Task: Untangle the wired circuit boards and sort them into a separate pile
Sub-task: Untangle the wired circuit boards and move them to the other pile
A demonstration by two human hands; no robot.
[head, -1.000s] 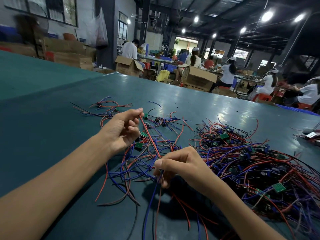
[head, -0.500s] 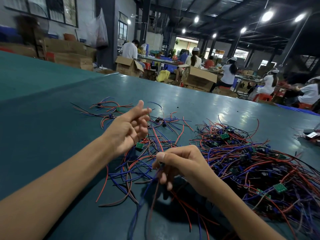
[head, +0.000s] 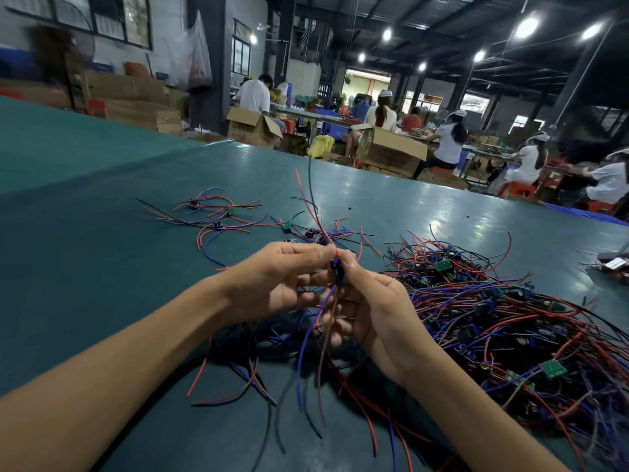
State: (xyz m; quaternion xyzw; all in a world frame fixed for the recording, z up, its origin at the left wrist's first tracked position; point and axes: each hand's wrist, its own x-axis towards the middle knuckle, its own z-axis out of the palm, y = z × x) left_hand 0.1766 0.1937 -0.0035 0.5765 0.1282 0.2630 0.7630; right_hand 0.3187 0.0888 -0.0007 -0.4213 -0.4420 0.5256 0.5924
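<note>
Left hand [head: 282,282] has joined right hand [head: 372,313], both grips now pinching one wired board [head: 336,264].

Single wide-angle view from a camera worn on the person's head, facing forward and down along a green counter [head: 102,233]. The left hand [head: 279,281] and right hand [head: 374,315], reaching in from the bottom corners, meet on a wired circuit board [head: 335,264] close below the lens, near frame centre. The counter's far edge and the workshop [head: 442,35] beyond fill the upper third.
</note>
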